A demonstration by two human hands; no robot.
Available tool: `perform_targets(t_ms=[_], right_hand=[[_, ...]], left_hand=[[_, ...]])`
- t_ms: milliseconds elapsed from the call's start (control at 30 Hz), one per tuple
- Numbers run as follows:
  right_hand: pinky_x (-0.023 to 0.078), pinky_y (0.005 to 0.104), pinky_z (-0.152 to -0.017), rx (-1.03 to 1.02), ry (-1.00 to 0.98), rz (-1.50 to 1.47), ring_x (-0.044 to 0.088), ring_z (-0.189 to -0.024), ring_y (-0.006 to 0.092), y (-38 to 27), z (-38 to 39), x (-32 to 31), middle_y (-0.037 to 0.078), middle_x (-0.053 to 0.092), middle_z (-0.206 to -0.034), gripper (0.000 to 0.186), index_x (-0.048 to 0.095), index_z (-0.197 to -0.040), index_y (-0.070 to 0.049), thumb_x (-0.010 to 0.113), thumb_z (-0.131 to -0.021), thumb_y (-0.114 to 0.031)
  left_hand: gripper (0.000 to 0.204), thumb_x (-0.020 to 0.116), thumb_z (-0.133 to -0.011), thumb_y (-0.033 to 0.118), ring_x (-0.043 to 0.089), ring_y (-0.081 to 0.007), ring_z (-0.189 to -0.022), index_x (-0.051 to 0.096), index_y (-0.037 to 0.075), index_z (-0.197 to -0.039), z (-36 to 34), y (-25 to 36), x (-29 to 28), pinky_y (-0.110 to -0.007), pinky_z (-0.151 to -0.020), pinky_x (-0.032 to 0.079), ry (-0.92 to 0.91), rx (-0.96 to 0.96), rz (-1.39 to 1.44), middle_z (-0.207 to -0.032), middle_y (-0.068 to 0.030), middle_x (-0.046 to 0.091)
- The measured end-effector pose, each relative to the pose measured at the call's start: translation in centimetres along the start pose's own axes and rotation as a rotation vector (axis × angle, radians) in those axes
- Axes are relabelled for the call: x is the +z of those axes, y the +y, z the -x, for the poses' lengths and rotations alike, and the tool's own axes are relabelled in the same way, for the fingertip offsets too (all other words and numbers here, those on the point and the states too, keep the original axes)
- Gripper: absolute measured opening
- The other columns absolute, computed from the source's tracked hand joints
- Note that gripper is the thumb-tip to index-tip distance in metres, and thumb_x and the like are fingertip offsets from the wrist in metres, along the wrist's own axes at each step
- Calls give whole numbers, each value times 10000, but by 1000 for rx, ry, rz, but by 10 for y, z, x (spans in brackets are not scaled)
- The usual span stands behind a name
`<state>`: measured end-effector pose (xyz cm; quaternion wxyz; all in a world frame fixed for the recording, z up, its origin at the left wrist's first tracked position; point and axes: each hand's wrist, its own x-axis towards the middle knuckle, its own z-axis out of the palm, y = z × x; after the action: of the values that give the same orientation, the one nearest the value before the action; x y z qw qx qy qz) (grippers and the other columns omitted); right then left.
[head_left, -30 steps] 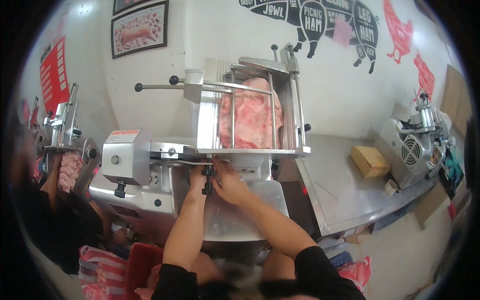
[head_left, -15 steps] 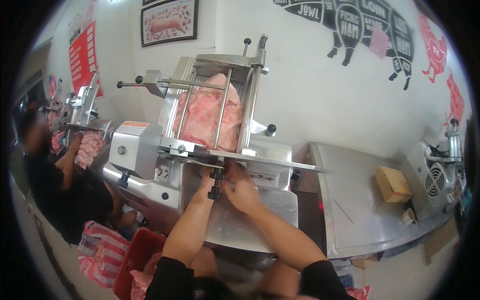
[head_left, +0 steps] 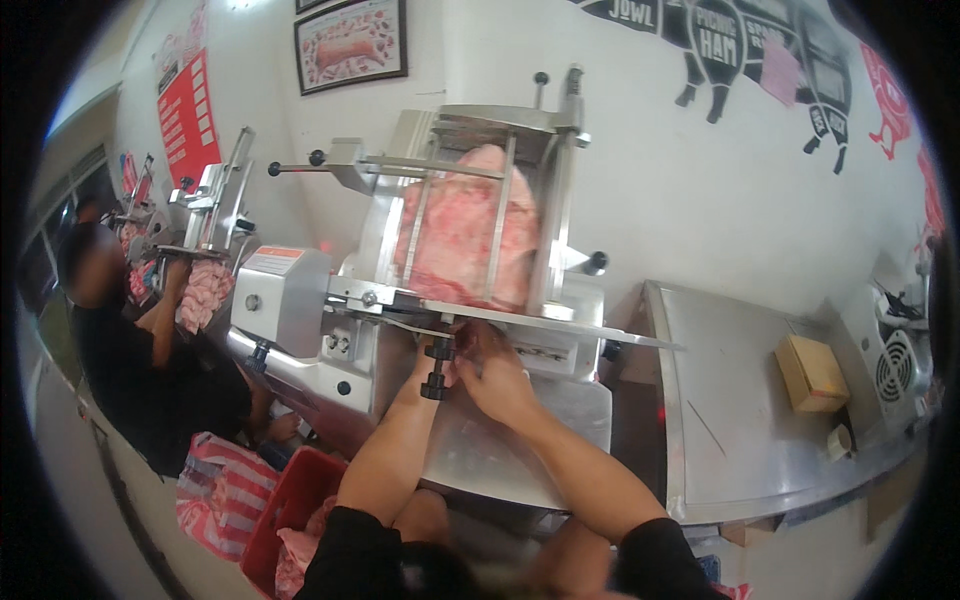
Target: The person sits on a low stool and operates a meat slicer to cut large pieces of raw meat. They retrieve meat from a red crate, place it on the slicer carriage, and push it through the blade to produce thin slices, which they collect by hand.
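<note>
A slab of raw pinkish meat (head_left: 470, 230) lies in the tilted metal carriage of a slicing machine, under thin metal bars. Below the machine's flat front plate (head_left: 590, 332), both my hands come together from underneath. My left hand (head_left: 436, 366) is mostly covered by black screw knobs (head_left: 436, 370) and the plate's edge, so its fingers stay hidden. Close beside it, my right hand (head_left: 497, 383) curls inward, thumb toward the left hand, its fingertips tucked under the plate. Something dark red shows between the hands, too small to make out.
The slicer's motor housing (head_left: 282, 290) stands left. A steel table (head_left: 740, 470) on the right carries a yellow-brown box (head_left: 812, 373) and another machine (head_left: 890, 350). Low left are a red crate (head_left: 290, 500) and a striped bag (head_left: 225, 490). A person (head_left: 140, 360) works at another machine.
The carriage with the meat has slid right relative to the motor housing and plate. My view has turned slightly left; my hands remain under the plate.
</note>
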<state>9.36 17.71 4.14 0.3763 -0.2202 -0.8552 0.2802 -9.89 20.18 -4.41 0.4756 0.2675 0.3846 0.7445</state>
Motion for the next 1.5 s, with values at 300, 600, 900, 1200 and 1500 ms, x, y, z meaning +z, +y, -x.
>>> perform_targets(t_ms=[300,600,900,1200,1500], right_hand=[[427,513,-1109,-97,131,39,504,-1301,508,-10,1,1,333,495,-1430,702,368,-1511,40,668,-927,-206],[451,503,-1080,-102,160,81,518,-1285,510,6,7,7,349,488,-1428,699,353,-1530,46,581,-881,-79],[472,516,-1042,-41,68,38,557,-1218,502,17,7,5,325,545,-1373,699,328,-1550,17,552,-891,-54],[485,494,-1036,-17,92,79,577,-1227,475,23,9,4,292,568,-1382,612,452,-1491,-7,569,-900,-115],[500,489,-1019,-28,63,241,580,-1245,427,30,6,4,184,576,-1423,475,574,-1387,-83,605,-913,-72]], left_hand=[[171,694,-945,231,686,-165,-813,673,93,-1044,22,30,28,-282,-701,576,-29,77,126,-945,-25,700],[181,546,-1038,164,687,-196,-966,658,32,-1091,12,15,25,-311,-807,579,2,0,159,-1055,-92,703],[173,522,-1032,133,665,-189,-832,673,57,-1069,14,21,31,-303,-753,572,-1,-36,135,-945,-63,687],[110,560,-990,106,645,-167,-773,663,74,-1014,22,23,39,-299,-683,546,-123,-52,-245,-903,-44,677],[124,584,-985,137,655,-174,-777,676,75,-1041,30,31,45,-312,-759,559,31,34,-402,-906,-49,695]])
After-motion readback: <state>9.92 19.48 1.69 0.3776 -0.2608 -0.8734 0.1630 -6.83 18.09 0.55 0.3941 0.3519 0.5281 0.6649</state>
